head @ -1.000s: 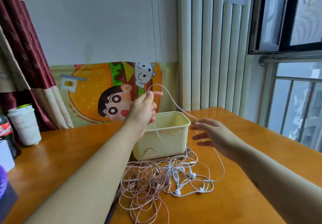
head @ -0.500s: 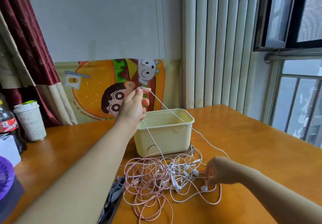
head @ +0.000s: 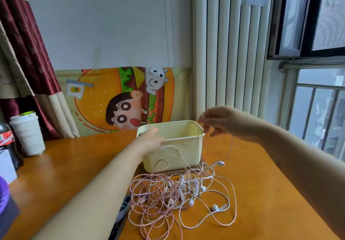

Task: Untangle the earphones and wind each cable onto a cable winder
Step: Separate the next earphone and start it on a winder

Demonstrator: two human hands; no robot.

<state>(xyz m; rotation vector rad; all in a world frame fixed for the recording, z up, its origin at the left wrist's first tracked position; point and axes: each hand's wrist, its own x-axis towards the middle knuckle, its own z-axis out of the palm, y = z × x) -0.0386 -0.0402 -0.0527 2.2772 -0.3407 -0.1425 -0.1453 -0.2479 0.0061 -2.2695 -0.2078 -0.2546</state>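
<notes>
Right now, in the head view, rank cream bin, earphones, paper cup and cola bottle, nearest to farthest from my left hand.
1. cream bin, right at the left hand.
2. earphones, heaped just below it.
3. paper cup, far left.
4. cola bottle, beyond the cup at the edge.

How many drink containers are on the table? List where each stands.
2. Cup at far left by the curtain; bottle just left of it, cut by the frame edge. More may lie off-frame.
</notes>
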